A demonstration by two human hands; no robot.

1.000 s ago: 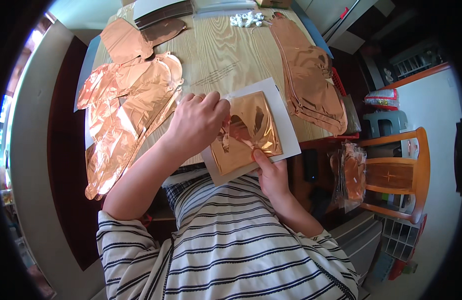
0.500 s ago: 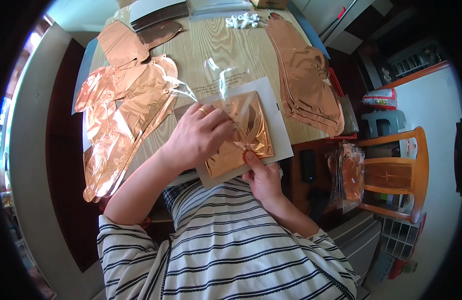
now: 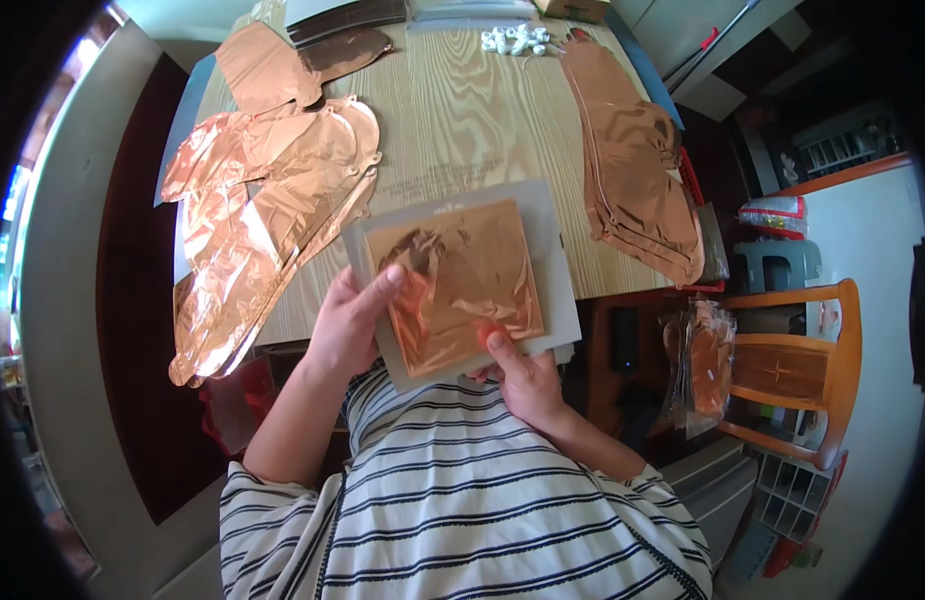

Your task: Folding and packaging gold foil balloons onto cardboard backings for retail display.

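Both hands grip a grey backing card [image 3: 552,300] bearing a square copper foil sheet [image 3: 457,285]: left hand [image 3: 347,325] pinches its left edge, right hand [image 3: 522,375] its lower edge. Crumpled copper foil balloons [image 3: 257,230] lie just beyond the left hand.

White card [image 3: 554,262] hides fingers of both hands; white bits [image 3: 515,39] unclear.

A light wood-grain counter [image 3: 462,110] fills the far middle; an orange wooden chair [image 3: 797,365] stands right beside a white wall [image 3: 872,240].
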